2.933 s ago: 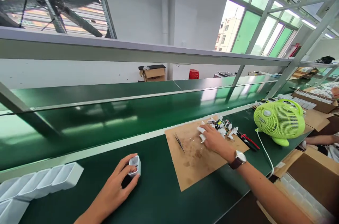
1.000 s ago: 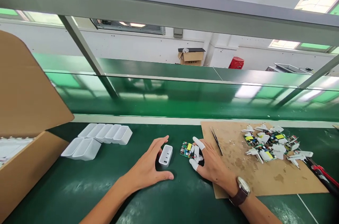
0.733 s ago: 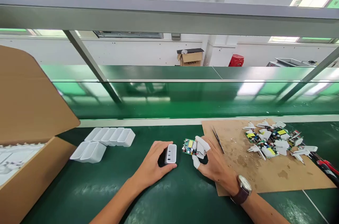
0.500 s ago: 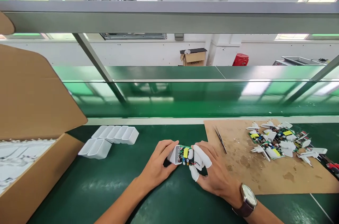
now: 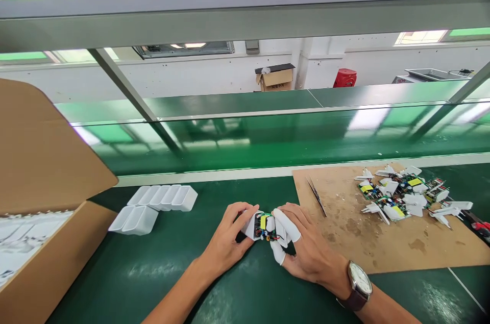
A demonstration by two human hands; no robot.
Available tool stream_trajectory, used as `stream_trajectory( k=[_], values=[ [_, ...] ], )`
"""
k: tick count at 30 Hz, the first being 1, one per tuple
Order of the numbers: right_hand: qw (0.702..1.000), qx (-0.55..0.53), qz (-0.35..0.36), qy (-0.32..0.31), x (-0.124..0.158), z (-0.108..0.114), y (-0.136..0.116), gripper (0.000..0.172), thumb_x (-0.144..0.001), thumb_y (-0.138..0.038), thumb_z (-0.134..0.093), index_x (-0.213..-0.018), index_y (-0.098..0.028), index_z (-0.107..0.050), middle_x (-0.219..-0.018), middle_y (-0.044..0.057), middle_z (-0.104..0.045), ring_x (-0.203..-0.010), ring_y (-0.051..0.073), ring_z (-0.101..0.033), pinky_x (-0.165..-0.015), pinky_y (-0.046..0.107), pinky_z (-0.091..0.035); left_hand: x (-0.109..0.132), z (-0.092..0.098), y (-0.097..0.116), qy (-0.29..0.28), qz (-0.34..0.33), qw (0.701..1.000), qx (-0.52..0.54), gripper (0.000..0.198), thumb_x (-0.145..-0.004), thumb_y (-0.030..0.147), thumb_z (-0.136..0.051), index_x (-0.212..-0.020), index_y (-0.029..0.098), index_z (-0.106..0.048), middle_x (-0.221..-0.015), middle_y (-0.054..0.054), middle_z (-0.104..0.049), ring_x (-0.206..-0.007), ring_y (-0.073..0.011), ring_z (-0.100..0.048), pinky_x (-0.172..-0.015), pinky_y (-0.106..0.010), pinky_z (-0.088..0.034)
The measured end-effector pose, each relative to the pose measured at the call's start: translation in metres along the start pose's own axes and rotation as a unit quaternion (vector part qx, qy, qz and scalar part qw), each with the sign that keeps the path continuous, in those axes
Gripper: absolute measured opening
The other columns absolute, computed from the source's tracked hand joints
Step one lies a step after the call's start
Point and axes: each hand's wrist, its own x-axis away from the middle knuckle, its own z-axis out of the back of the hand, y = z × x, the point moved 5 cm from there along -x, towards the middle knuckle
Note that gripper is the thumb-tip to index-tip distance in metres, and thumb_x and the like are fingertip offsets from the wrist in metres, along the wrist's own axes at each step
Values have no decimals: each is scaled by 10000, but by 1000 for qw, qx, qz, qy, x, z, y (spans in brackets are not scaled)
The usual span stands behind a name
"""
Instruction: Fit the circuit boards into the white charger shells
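Note:
My left hand (image 5: 233, 232) is closed on a white plastic housing (image 5: 249, 227), gripping it by its left end. A small green circuit board (image 5: 265, 223) with a yellow-wrapped part sits at the housing's open right side, partly inside. My right hand (image 5: 310, 247), with white finger cots on thumb and forefinger, pinches the board's right end and a white piece (image 5: 282, 235) there. Both hands are just above the green tabletop. How deep the board sits in the housing is hidden by the fingers.
White housings (image 5: 141, 219) stand in two rows at left, beside an open cardboard box (image 5: 65, 247) of white parts. At right, a brown board (image 5: 344, 242) bears tweezers (image 5: 316, 196) and a heap of circuit boards with white plugs (image 5: 406, 194). Red-handled pliers (image 5: 480, 227) lie at far right.
My right hand has come slightly closer to my left, and the circuit board looks a little further into the housing. The head view has tilted and shifted slightly.

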Motion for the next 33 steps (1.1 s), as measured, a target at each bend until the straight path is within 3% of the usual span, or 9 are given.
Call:
stream_trajectory(
  k=[8,17,33],
  values=[
    [1000,13,18,13,0,0,-1,734,-831,-113,-564,-1527,-68,-334,-1241,206,-624,-1163,348,-579,-1035,581,-552,-1,0,2,14,-11,1000,-8,655,-938,118,-625,-1531,313,-427,-1280,-126,-582,-1195,-264,-600,-978,-422,-586],
    [1000,11,10,22,-4,3,-3,763,-849,-105,-536,-1567,-121,-278,-1199,181,-635,-1127,339,-604,-964,563,-587,-1,1,2,13,-11,1000,-9,631,-927,122,-652,-1505,287,-460,-1270,-116,-581,-1180,-249,-595,-1002,-409,-563],
    [1000,2,-12,-3,-2,1,0,707,-861,-125,-557,-1534,-137,-342,-1231,179,-634,-1166,335,-605,-1004,559,-577,-1,-2,3,7,-8,1000,-14,664,-943,144,-645,-1542,310,-413,-1267,-116,-586,-1181,-258,-603,-992,-425,-567]
  ],
)
